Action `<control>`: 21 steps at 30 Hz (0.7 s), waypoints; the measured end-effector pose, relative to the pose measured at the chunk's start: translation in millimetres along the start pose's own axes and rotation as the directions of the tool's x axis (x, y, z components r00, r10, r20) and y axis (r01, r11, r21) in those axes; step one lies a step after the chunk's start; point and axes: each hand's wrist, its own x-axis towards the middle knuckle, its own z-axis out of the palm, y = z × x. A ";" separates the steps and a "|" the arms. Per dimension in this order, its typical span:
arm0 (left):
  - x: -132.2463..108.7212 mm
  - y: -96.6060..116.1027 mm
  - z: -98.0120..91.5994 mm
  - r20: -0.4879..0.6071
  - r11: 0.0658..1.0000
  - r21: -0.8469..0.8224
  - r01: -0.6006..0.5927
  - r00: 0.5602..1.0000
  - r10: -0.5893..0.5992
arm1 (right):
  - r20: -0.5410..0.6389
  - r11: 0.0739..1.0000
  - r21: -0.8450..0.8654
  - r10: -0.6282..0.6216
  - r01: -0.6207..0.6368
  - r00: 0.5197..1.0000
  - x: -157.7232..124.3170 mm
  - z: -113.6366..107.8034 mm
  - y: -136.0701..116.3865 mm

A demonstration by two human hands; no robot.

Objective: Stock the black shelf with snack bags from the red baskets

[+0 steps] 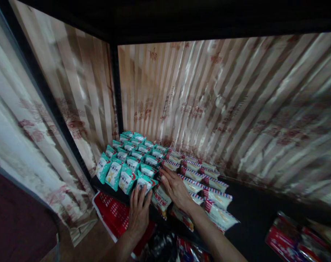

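- The left hand (pixel 138 213) is lying flat, fingers together, holding nothing, its tips touching the front teal packs (pixel 127 171).
- The right hand (pixel 176 189) is pressing open-palmed on the striped packs (pixel 206 182).
- Rows are standing past the fingertips; shelf (pixel 252 211) right of them is showing bare.

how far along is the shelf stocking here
Mostly done on the left, by the look of it: the teal snack packets stand in rows reaching the back, and the white striped packets lie in rows beside them. In hand: the left hand rests flat at the front teal packet, the right hand presses on the striped ones. Left: the dark shelf to the right is bare.
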 end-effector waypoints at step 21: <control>57.7 -122.0 -28.4 -0.259 0.975 -0.149 0.163 0.946 -0.197 | 0.162 0.994 0.105 0.018 -0.036 0.987 101.3 34.0 -33.0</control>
